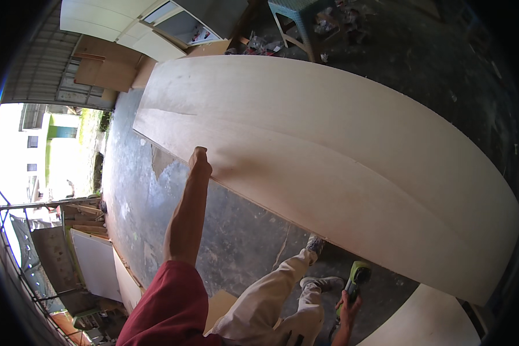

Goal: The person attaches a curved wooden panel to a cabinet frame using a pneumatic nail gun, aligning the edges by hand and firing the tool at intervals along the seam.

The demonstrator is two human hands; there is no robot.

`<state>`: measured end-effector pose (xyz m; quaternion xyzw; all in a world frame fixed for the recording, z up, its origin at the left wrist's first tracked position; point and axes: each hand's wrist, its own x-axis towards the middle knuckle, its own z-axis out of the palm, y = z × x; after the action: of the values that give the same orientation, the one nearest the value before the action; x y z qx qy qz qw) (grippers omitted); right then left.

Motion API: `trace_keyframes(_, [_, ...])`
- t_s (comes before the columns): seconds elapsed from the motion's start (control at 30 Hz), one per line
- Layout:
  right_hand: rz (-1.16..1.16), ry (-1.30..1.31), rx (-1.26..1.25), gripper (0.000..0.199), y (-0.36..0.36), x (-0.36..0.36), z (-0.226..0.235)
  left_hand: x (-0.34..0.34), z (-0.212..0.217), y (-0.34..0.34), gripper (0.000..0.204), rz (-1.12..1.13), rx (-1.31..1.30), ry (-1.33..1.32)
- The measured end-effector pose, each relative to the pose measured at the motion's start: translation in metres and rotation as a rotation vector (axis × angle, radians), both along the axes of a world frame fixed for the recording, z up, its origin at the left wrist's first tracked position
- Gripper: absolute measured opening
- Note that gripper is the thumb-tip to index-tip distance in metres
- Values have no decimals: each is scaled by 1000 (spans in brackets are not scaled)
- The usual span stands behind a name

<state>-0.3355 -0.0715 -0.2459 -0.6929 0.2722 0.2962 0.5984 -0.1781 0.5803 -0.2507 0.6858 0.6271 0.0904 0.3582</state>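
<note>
Head view: left hand (199, 161) outstretched, curled at edge of panel (323, 150)

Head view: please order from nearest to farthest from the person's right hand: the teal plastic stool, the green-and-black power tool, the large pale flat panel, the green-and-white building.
1. Power tool: in the right hand.
2. Panel: near edge just ahead.
3. Stool: beyond the panel, top of picture.
4. Building: outdoors, far left.

My left arm (186, 222) reaches straight, left hand (199, 161) curled at nine o'clock; my right hand (349, 309) grips at five o'clock.
</note>
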Motion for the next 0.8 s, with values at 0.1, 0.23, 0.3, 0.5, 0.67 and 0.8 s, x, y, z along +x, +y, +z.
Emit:
trace_keyframes(0.1, [-9,15,25,29,1,-13,1,-29,14,47,41,-379,270,318])
trace_keyframes(0.23, [-29,51,-29,29,-26,-21,-10,11,44,5,40,719,-452,-377])
trace_keyframes(0.3, [-23,39,-15,29,-30,-26,-15,-7,28,18,42,565,-498,-515])
trace_keyframes(0.5, [7,50,-43,26,-28,-17,-5,-35,-4,14,75,339,-103,-369])
trace_keyframes(0.67, [20,55,-18,25,-17,-8,6,-40,-9,5,89,272,42,-209])
trace_keyframes(0.8, [28,48,-20,25,-15,-18,2,-52,-22,17,108,233,402,174])
